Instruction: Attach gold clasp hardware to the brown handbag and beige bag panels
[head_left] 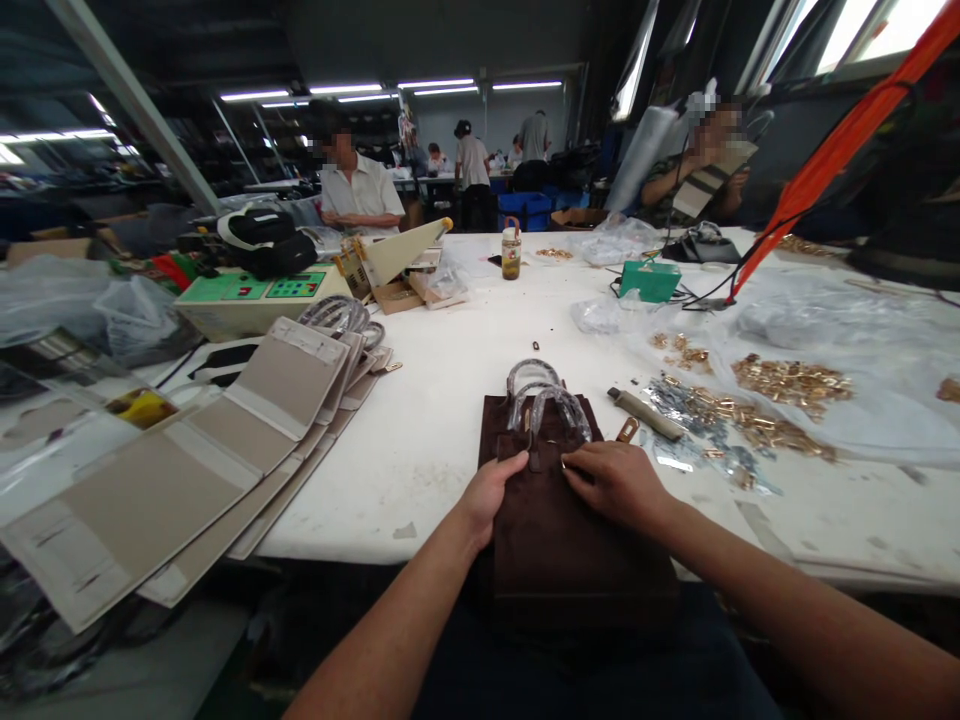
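A dark brown handbag [577, 555] leans at the table's front edge, its two wrapped handles [536, 375] standing up at the top. My left hand [487, 495] grips the bag's left side, thumb laid across the front near a small strap tab [534, 460]. On the front panel rests my right hand [619, 480], fingers curled and pressed together. A tiny shiny spot shows at its fingertips; what it is, I cannot make out. Just above that hand, a gold-coloured metal clasp piece [628, 430] sticks out at the bag's right edge.
Flat beige bag panels [225, 440] are stacked at left, beside a green-and-cream machine [262, 295]. Loose gold fittings [791, 385], grey metal pieces [679, 405] and an olive-handled tool [646, 413] lie at right. A bottle [511, 252] stands farther back. Other people sit across the table.
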